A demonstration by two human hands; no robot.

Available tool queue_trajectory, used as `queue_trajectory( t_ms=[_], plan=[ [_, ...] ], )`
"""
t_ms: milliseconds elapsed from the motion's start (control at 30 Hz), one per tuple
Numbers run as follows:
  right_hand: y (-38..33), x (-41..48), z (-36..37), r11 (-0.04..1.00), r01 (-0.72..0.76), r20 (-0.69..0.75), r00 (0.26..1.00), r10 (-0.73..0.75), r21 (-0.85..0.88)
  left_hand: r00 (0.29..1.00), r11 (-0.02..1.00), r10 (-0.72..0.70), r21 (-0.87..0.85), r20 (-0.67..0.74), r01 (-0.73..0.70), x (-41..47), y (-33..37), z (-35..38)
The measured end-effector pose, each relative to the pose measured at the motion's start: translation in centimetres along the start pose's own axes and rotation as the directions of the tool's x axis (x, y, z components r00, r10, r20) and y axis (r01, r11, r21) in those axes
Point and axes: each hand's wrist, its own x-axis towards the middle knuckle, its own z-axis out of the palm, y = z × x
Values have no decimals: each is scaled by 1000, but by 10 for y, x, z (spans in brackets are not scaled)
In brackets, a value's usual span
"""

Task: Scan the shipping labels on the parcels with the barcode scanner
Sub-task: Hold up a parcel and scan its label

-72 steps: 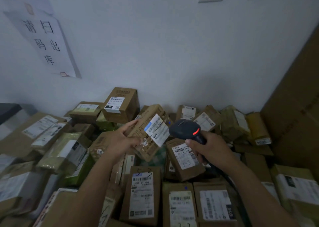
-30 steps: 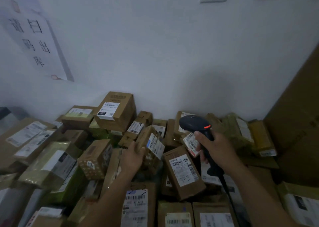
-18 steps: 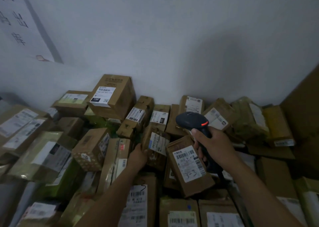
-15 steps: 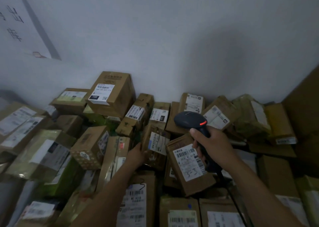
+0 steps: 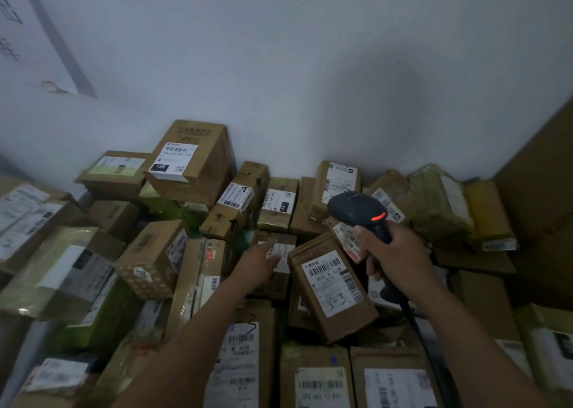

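My right hand (image 5: 395,257) is wrapped tight round the grip of the barcode scanner (image 5: 356,209). The scanner's head points away from me above my knuckles, a red light (image 5: 379,217) glows on its back edge, and its cable (image 5: 412,317) drops below my wrist. My left hand (image 5: 257,268) is stretched out, fingers nearly straight and holding nothing, tips at the blurred label of a small brown parcel (image 5: 282,285); whether they touch it I cannot tell. Between my hands lies a tilted parcel marked 3-3 (image 5: 335,292), label up. Beyond my left hand a box with a 15H label (image 5: 198,162) tops the heap by the white wall (image 5: 310,66)
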Motion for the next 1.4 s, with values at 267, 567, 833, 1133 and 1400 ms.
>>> queue_trajectory(
  t_ms=[267,567,833,1133,1400],
  plan=[
    [17,-12,-32,994,-81,-242,966,95,70,960,983,137,-88,-243,-163,-25,59,29],
    [21,7,-62,984,-122,-295,943,156,133,909,915,355,281,-217,-290,7,125,78],
    [9,28,-58,993,-54,-231,970,76,101,821,936,235,-107,-521,-335,8,119,48],
    [-6,56,-26,999,6,-100,995,-2,40,832,962,-246,-232,-497,145,51,71,-2],
    [-9,45,-26,1000,16,-76,997,-15,12,902,971,-238,-108,-360,213,69,77,-9]
  ],
)
